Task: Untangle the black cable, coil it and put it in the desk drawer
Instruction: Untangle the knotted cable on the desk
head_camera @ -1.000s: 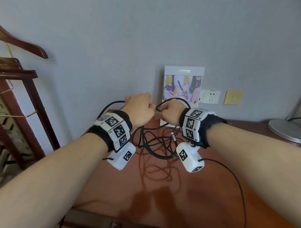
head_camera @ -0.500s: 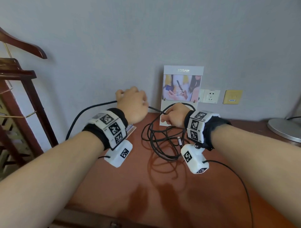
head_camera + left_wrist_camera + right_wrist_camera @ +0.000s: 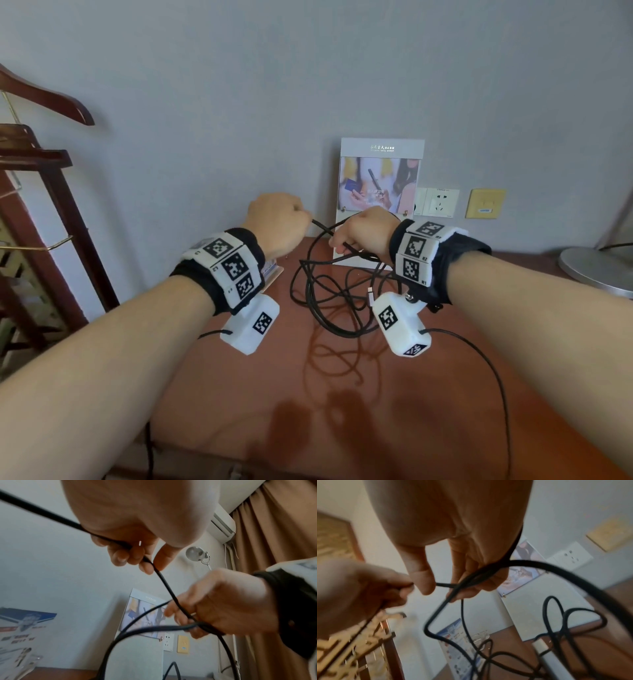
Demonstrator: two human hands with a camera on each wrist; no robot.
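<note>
Head view: both hands are raised over a reddish tabletop (image 3: 411, 394). The left hand (image 3: 277, 222) and right hand (image 3: 364, 229) each grip the black cable (image 3: 325, 291), whose loops hang tangled onto the wood.

Left wrist view: left fingers (image 3: 120, 555) pinch one strand.

Right wrist view: right fingers (image 3: 481, 580) clutch several loops.

Untangling seems underway; next, draw the strand free.

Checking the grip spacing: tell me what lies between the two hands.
A short run of thin black cable spans from left hand to right hand, clearest in the head view.
</note>
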